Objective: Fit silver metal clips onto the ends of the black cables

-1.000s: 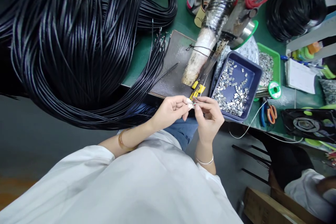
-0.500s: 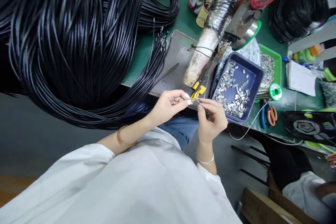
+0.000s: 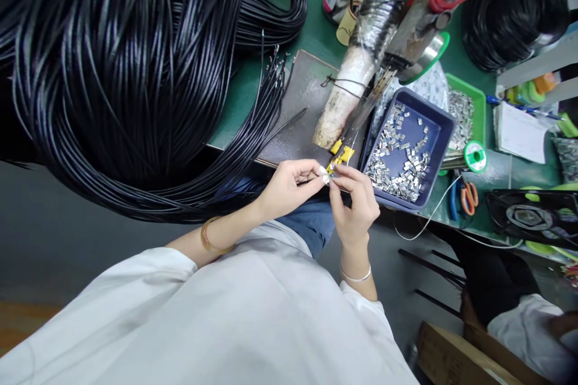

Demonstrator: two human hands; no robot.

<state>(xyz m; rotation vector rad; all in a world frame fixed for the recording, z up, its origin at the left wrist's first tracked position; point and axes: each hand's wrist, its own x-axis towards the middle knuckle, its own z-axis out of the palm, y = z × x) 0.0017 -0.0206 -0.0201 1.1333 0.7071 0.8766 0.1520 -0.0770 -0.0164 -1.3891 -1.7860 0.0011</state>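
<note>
My left hand (image 3: pixel 291 189) is closed in a pinch, with white coverings on the thumb and fingertip. Its tips meet those of my right hand (image 3: pixel 354 201), which also pinches. Between them is a small silvery piece (image 3: pixel 331 176), too small to name surely. Just beyond the fingertips, a yellow clamp-like fixture (image 3: pixel 336 156) sits at the table's front edge. A thin pale wire stands up close to it. To the right of my right hand, a blue tray (image 3: pixel 440 126) holds many small metal connector shells (image 3: pixel 397 159).
Black cable coils (image 3: pixel 135 72) fill the left, their stripped ends lying on a dark board (image 3: pixel 293 126). A taped duct hose (image 3: pixel 347 78) points down at the fixture. Further right are a green tray (image 3: pixel 479 102), a solder spool (image 3: pixel 475 156), pliers (image 3: pixel 468 198) and a seated person (image 3: pixel 501 289).
My right hand has moved left, bringing its fingertips against those of my left hand. The left hand has hardly moved.
</note>
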